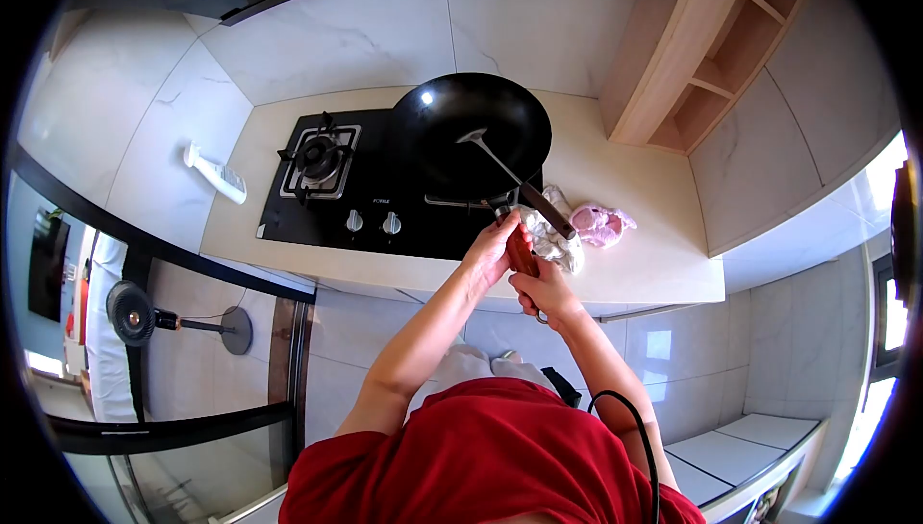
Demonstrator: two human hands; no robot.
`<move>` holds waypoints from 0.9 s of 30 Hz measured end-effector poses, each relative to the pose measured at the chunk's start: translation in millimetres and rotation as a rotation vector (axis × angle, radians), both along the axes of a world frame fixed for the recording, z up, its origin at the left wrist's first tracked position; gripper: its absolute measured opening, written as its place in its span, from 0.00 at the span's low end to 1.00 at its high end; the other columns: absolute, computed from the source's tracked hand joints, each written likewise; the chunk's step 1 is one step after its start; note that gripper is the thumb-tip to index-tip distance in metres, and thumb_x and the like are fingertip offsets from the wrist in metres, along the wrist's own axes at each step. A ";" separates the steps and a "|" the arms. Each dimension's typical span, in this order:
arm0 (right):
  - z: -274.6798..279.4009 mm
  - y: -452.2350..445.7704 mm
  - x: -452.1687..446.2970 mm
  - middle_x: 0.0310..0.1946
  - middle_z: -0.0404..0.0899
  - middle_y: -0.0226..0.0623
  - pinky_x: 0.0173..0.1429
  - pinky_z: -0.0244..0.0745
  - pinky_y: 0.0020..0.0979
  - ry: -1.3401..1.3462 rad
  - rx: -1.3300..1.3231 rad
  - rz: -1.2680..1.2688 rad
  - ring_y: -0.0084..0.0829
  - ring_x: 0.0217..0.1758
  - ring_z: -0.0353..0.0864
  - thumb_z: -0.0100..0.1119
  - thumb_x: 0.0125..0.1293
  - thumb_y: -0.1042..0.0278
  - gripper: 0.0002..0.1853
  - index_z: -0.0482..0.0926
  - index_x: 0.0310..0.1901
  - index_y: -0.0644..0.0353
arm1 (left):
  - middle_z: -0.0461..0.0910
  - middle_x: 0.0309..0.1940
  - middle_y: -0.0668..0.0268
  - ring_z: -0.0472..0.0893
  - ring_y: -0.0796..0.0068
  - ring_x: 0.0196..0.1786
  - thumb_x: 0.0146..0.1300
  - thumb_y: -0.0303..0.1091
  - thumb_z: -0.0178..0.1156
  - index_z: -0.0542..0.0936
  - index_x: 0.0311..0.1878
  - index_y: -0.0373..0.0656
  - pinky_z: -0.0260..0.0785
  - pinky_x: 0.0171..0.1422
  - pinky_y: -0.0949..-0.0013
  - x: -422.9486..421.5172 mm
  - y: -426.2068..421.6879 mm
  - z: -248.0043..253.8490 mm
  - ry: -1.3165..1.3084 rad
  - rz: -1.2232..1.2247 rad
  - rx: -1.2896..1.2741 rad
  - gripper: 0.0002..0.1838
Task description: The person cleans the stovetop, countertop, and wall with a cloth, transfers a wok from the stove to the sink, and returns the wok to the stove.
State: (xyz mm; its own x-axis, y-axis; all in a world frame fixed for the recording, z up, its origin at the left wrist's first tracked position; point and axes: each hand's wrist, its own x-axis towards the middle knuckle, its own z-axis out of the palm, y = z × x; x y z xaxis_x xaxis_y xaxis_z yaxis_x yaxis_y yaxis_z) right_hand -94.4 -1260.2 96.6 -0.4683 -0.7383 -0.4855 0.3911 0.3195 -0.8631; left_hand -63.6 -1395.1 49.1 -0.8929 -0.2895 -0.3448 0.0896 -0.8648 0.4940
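A black wok (423, 139) rests over the right side of the black gas stove (317, 224), its wooden handle (520, 253) pointing toward me. Both of my hands are closed around that handle. My left hand (488, 253) grips it close to the pan, and my right hand (548, 291) holds it nearer the end. Inside the wok leans a spatula (500, 161) with a metal head and a dark handle, which sticks out over the rim just above my hands. A white cloth (558, 247) and a pink cloth (598, 224) lie on the counter right of the handle.
To the left stands an uncovered burner (319, 159), with two knobs (373, 222) at the stove's front. A white spray bottle (217, 176) is at the far left. Wooden shelves (702, 72) rise at the right. A fan (144, 316) stands beyond the sliding door.
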 end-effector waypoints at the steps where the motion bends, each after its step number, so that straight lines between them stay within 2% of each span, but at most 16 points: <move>1: -1.1 -0.8 0.6 0.16 0.65 0.28 0.13 0.56 0.24 -0.010 0.000 -0.001 0.19 0.12 0.62 0.56 0.55 0.73 0.10 0.67 0.38 0.63 | 0.74 0.28 0.69 0.74 0.75 0.32 0.64 0.39 0.59 0.73 0.37 0.44 0.72 0.40 0.68 0.1 -0.9 0.3 -0.009 -0.002 0.002 0.09; 3: -5.1 -2.1 2.5 0.16 0.65 0.27 0.13 0.55 0.23 -0.019 -0.002 -0.002 0.18 0.13 0.61 0.56 0.56 0.73 0.11 0.67 0.40 0.63 | 0.74 0.28 0.69 0.74 0.75 0.32 0.64 0.40 0.59 0.73 0.36 0.44 0.72 0.40 0.68 1.2 -2.4 -1.6 -0.017 -0.004 0.002 0.10; 19: -37.3 -27.4 23.3 0.15 0.67 0.29 0.13 0.58 0.25 -0.035 -0.112 -0.064 0.20 0.11 0.64 0.55 0.58 0.72 0.08 0.67 0.36 0.62 | 0.76 0.28 0.68 0.76 0.74 0.32 0.64 0.42 0.58 0.76 0.35 0.44 0.73 0.40 0.67 13.2 -34.7 -15.7 -0.054 -0.133 -0.037 0.11; 21: -37.2 -27.4 22.8 0.15 0.67 0.29 0.14 0.59 0.24 -0.029 -0.114 -0.034 0.21 0.12 0.66 0.57 0.60 0.69 0.10 0.67 0.36 0.62 | 0.77 0.28 0.68 0.76 0.74 0.32 0.64 0.43 0.58 0.76 0.35 0.44 0.73 0.40 0.68 14.4 -37.1 -16.5 -0.073 -0.139 -0.056 0.11; 23: -38.2 -28.0 23.6 0.19 0.72 0.31 0.17 0.65 0.24 -0.035 -0.127 -0.022 0.22 0.15 0.71 0.60 0.62 0.60 0.15 0.69 0.38 0.63 | 0.77 0.28 0.68 0.77 0.74 0.32 0.64 0.43 0.59 0.77 0.36 0.44 0.73 0.40 0.69 16.1 -38.7 -17.5 -0.071 -0.140 -0.056 0.12; 24: -38.6 -26.9 21.9 0.19 0.72 0.31 0.17 0.65 0.24 -0.035 -0.127 -0.020 0.22 0.15 0.71 0.60 0.62 0.60 0.15 0.69 0.38 0.63 | 0.77 0.28 0.68 0.77 0.74 0.32 0.64 0.44 0.59 0.77 0.37 0.44 0.73 0.40 0.69 17.8 -38.9 -15.6 -0.100 -0.151 -0.066 0.12; 26: -39.2 -24.3 12.2 0.23 0.76 0.33 0.23 0.73 0.25 -0.051 -0.133 -0.049 0.24 0.22 0.78 0.60 0.63 0.53 0.21 0.73 0.40 0.67 | 0.78 0.30 0.68 0.78 0.74 0.34 0.63 0.45 0.60 0.78 0.41 0.43 0.73 0.42 0.68 20.6 -41.4 -17.7 -0.101 -0.188 -0.092 0.15; 27: -39.5 -23.1 6.5 0.23 0.76 0.33 0.23 0.73 0.25 -0.052 -0.129 -0.050 0.24 0.22 0.78 0.60 0.63 0.53 0.21 0.73 0.40 0.67 | 0.78 0.30 0.68 0.78 0.74 0.34 0.63 0.45 0.60 0.78 0.41 0.43 0.73 0.42 0.68 21.1 -38.7 -12.7 -0.102 -0.189 -0.089 0.15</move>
